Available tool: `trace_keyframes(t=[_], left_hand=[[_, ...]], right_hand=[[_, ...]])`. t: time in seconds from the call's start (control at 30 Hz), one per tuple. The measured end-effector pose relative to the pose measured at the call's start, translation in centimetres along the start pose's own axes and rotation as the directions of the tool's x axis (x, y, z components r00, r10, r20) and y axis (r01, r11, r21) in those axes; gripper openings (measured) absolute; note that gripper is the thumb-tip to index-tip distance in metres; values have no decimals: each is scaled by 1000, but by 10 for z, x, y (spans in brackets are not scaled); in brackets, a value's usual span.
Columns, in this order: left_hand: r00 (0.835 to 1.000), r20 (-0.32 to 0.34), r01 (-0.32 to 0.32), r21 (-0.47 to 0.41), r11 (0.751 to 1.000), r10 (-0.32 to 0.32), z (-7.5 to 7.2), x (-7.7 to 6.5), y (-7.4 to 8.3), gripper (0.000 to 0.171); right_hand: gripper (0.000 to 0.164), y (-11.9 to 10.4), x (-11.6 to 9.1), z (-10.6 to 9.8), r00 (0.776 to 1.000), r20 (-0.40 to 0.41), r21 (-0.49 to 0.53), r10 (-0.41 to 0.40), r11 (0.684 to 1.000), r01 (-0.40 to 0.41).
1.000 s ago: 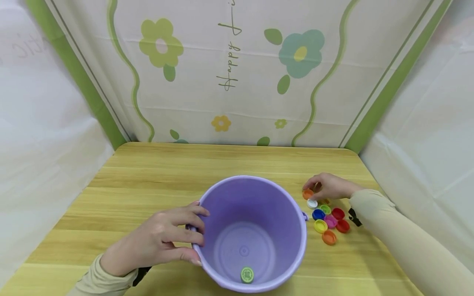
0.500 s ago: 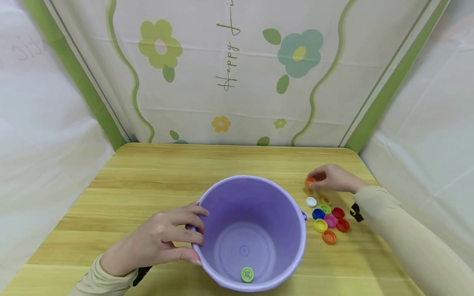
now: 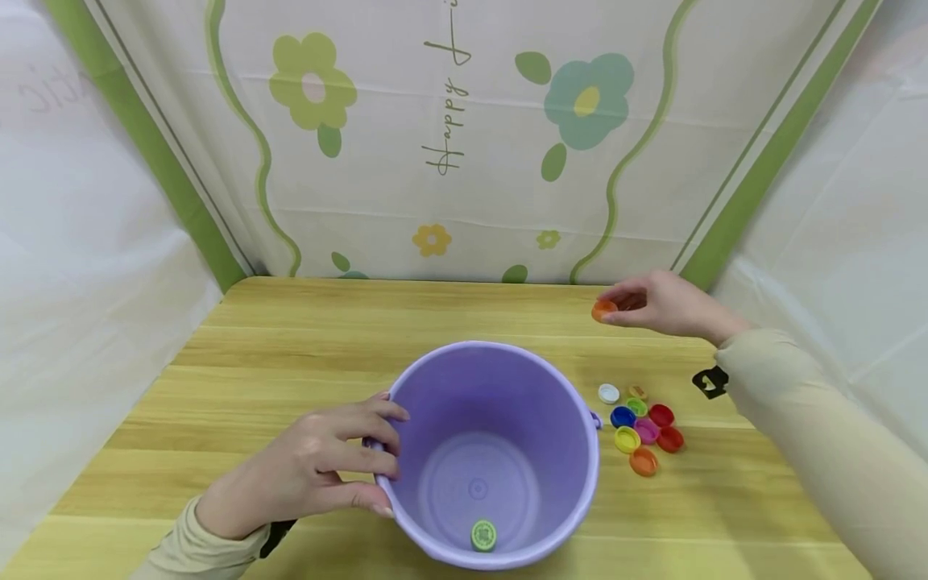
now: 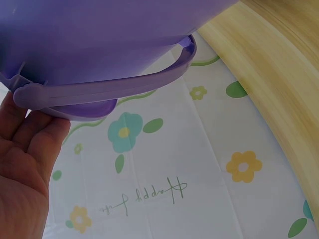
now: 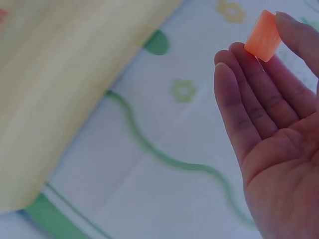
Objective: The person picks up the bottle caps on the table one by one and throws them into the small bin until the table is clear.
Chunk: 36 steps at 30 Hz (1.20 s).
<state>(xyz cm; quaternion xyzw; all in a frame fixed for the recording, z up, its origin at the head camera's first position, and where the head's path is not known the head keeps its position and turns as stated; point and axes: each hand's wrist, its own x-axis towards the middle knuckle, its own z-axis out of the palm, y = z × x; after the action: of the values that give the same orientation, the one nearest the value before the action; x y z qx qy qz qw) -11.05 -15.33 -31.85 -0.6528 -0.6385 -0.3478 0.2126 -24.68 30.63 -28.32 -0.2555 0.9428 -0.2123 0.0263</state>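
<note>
Head view, right of frame: the right hand [image 3: 670, 304] pinches an orange cap [image 3: 603, 312]; a loosening grip could drop it; the left hand [image 3: 322, 455] holds the bucket [image 3: 478, 387].

Beige sleeves [image 3: 808, 415] end beside black wrist straps [image 3: 718, 379]

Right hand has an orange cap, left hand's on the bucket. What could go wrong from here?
1. Drop: the right hand only pinches the small orange cap in the air, so it might slip.
2. Tip: the left hand grips the purple bucket at one side of its rim; an uneven pull could tilt it and slide the green cap inside.
3. Bump: the blue cap lies near the bucket; a shift might knock it.
</note>
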Motion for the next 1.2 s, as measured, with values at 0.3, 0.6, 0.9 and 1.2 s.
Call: trace_keyframes(t=[0.3, 0.6, 0.9, 1.2], left_hand=[[1000, -1, -4, 8, 1000, 4, -1, 1, 1, 22], [1000, -5, -7, 17, 1000, 7, 0, -1, 0, 22], [1000, -2, -6, 17, 1000, 6, 0, -1, 0, 22], [1000, 1, 2, 14, 1000, -2, -1, -1, 1, 22]], right_hand=[[33, -64, 8, -29, 995, -2, 17, -103, 995, 103], [33, -118, 17, -30, 965, 44, -60, -260, 963, 262], [32, -153, 30, -17, 898, 91, 4, -431, 902, 432], [34, -182, 35, -7, 852, 155, 61, -501, 865, 498]])
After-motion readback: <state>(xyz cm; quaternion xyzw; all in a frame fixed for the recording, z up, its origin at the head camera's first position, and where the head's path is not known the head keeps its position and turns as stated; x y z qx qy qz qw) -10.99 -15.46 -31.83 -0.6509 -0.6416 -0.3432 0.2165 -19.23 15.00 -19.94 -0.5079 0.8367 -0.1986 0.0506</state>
